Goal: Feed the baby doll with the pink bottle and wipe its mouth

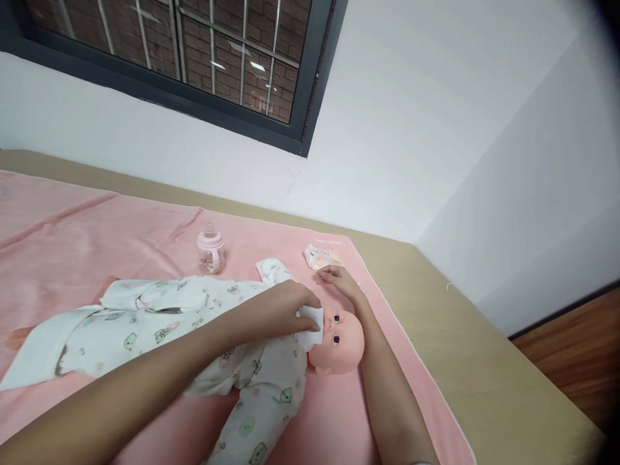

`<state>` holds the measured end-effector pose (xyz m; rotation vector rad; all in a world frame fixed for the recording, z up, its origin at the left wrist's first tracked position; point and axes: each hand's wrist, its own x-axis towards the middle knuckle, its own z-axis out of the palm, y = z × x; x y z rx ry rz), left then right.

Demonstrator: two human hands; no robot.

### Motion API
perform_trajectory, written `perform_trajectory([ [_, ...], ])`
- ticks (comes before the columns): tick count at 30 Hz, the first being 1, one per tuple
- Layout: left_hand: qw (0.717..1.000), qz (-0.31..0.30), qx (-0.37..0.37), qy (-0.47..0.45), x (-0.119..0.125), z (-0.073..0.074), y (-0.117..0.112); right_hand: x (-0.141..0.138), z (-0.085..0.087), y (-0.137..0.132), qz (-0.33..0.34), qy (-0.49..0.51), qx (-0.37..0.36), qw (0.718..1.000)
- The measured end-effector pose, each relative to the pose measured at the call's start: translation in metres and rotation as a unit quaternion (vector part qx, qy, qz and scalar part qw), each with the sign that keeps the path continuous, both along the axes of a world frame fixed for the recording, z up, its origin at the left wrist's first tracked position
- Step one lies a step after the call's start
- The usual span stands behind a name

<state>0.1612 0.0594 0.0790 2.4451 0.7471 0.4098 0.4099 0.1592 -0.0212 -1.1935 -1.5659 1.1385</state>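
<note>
A baby doll (345,349) in a white printed outfit (159,329) lies on its back, its head to the right. My left hand (290,310) pinches a white wipe (312,323) against the lower part of the doll's face, over the mouth and chin. Beyond the doll's head, my right hand (339,281) rests with its fingers loosely stretched and apart, holding nothing that I can see. Just behind those fingers is a small soft wipes packet (322,256). My right forearm runs close along the top of the doll's head.
A pink-capped baby bottle (211,252) with a handle stands upright behind the doll. Under everything lies a pink blanket (121,226) on a wooden surface (416,290). White walls and a barred window (232,58) bound the back.
</note>
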Motion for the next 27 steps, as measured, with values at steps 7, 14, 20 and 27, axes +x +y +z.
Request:
perform_trajectory([
  [7, 1.000, 0.010, 0.017, 0.023, 0.003, -0.001, -0.007, -0.010, -0.031, 0.003, -0.026, -0.048, 0.063, 0.997],
  [14, 0.998, 0.025, 0.041, 0.037, 0.006, -0.003, -0.011, -0.008, -0.029, 0.001, -0.032, -0.052, 0.053, 0.997],
  [20, 0.995, 0.043, 0.059, 0.070, 0.009, 0.001, -0.018, -0.007, -0.032, 0.005, -0.032, -0.059, 0.052, 0.996],
  [27, 0.994, 0.040, 0.072, 0.076, 0.007, 0.004, -0.020, -0.007, -0.032, 0.005, -0.033, -0.054, 0.049, 0.997],
])
